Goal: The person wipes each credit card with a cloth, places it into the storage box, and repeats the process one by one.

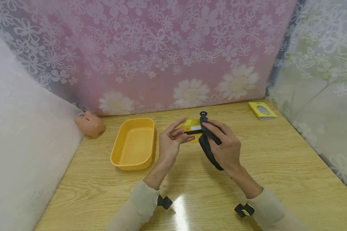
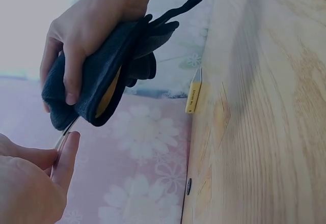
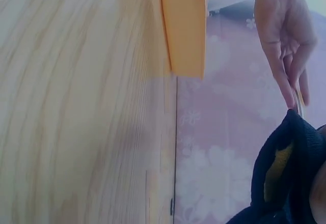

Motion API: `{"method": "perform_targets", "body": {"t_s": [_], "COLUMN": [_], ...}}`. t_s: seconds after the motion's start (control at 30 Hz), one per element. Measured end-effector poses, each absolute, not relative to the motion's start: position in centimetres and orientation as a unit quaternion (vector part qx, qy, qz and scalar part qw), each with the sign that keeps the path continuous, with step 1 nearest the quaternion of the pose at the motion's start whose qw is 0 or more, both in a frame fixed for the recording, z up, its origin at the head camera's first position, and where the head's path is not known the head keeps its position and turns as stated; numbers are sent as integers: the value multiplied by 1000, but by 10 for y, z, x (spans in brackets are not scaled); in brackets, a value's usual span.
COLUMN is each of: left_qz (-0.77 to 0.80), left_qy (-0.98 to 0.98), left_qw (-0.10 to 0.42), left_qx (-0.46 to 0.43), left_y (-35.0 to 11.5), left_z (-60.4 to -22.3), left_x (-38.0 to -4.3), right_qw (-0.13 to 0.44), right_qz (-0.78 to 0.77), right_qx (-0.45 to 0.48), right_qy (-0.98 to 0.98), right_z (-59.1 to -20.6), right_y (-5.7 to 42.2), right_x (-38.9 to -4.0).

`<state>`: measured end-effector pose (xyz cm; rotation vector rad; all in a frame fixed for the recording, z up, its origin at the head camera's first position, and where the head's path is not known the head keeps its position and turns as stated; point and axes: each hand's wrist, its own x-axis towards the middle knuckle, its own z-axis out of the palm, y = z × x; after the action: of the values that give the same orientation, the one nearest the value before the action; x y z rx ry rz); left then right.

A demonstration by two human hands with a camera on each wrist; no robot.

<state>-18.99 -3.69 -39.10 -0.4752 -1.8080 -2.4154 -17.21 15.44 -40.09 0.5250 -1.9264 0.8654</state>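
Observation:
My left hand [image 1: 169, 144] pinches a yellow card [image 1: 191, 125] with a black stripe and a white panel. The card's right end meets a dark blue fabric wallet [image 1: 209, 150], whose edge hides that end. Fingers and thumb of my right hand [image 1: 226, 146] grip the wallet, which gapes apart into flaps. In the left wrist view the card is edge-on at the wallet's [image 2: 102, 76] lower corner, and a yellow strip shows between the flaps. From the right wrist, the left hand [image 3: 288, 40] holds the card right at the wallet's tip.
A yellow tray [image 1: 132, 166] stands left of my hands, with an orange piggy bank [image 1: 90, 124] beyond it. A black round chip [image 1: 203, 113] lies just behind the wallet. At the back right is a small yellow box [image 1: 262, 111]. Flowered cloth hangs behind the wooden table [image 1: 104, 199].

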Motion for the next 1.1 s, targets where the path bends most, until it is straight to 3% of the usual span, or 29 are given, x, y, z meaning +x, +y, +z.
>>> {"method": "perform_targets", "body": {"t_s": [0.47,1.1], "left_qz": [-794,-747], "left_qy": [-592,-648], "left_qw": [51,82], "left_qx": [-131,-122], "left_y": [-39,-35], "left_z": [-389,-388], "left_x": [-191,-191], "right_qw": [501,457], "right_qz": [390,348], "right_qx": [193,296], "right_qy": [-748,-763], "right_z": [-398,-402], "right_y": [176,111], "right_x": [-176,-165]}}
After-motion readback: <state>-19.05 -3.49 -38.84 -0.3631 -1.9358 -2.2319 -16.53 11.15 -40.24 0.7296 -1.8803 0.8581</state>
